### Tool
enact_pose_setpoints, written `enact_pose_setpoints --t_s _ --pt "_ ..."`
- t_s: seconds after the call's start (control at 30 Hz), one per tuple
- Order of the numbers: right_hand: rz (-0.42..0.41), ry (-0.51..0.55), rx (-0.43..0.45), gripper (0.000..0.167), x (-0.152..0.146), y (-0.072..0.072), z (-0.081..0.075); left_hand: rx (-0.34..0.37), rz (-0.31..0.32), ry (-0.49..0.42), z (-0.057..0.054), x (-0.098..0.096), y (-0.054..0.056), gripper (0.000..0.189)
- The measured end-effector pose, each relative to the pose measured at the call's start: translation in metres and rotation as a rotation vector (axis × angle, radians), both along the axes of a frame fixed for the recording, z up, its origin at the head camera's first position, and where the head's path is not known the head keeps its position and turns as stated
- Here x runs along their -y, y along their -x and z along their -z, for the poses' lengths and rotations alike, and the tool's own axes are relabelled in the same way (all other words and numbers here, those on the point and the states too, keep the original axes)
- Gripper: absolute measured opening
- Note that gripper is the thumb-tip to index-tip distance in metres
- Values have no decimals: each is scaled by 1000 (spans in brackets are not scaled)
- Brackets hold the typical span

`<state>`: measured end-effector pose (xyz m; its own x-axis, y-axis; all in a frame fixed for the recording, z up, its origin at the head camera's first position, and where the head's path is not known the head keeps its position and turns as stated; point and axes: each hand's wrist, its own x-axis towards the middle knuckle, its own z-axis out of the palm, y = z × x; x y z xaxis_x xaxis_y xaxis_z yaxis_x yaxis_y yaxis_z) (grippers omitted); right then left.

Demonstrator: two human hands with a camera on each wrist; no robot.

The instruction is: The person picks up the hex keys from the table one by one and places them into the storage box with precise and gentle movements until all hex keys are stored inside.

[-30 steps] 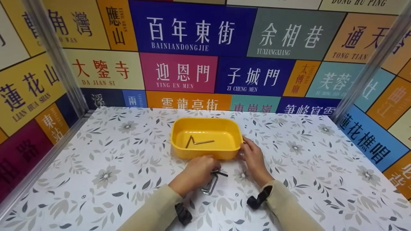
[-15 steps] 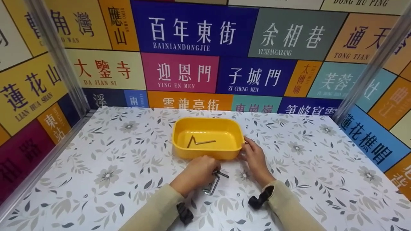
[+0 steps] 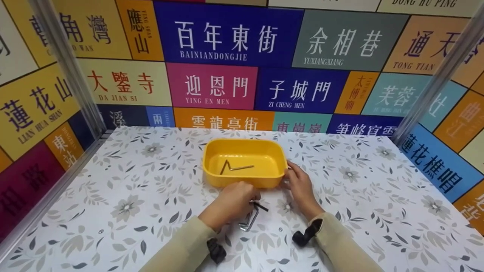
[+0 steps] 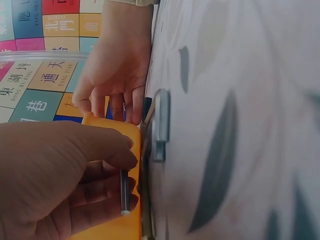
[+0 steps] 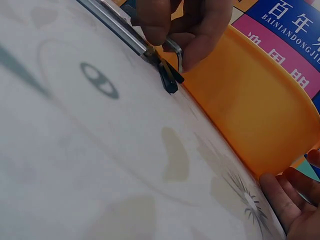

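My left hand [image 3: 235, 200] is just in front of the yellow bin [image 3: 245, 182], thumb and fingers pinching a hex key [image 4: 125, 192]. In the right wrist view, the same bent hex key [image 5: 176, 52] sticks out below the fingertips. Beneath this hand, more hex keys lie on the table: silver ones [image 3: 245, 226] and a black one [image 3: 261, 206], partly hidden by the hand. My right hand [image 3: 301, 185] touches the bin's right end with relaxed fingers, around its near corner. Inside the bin lie thin bent hex keys [image 3: 242, 167].
A white table [image 3: 159, 226] printed with grey leaves and flowers carries everything. Walls of coloured sign panels [image 3: 211, 85] stand behind and at both sides. Clear corner posts [image 3: 77, 75] rise at the table's back corners. Black straps hang at both wrists.
The left hand shifts only slightly over the loose hex keys, and the black one's angle changes a little. The right hand and the bin stay in place.
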<state>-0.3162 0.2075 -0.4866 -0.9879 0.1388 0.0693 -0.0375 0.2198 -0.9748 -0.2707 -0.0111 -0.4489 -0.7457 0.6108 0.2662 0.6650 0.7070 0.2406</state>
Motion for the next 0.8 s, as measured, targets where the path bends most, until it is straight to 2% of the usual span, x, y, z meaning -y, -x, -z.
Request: enact_pose_setpoints --t_s 0.2,0.47,0.57,0.7,0.8 --pt "-4 2 18 49 0 0 -1 -37 12 -11 -5 0 0 20" --pt "-1 -21 9 48 -1 1 0 -26 21 -44 -15 3 1 27" --pt "-4 -7 -8 48 0 0 1 -31 45 -65 -18 6 2 28" --pt "-6 -1 -17 48 2 -1 1 -33 71 -122 -26 12 5 28" --pt "-2 -9 -12 47 2 -1 -1 -50 69 -178 -32 14 11 28"
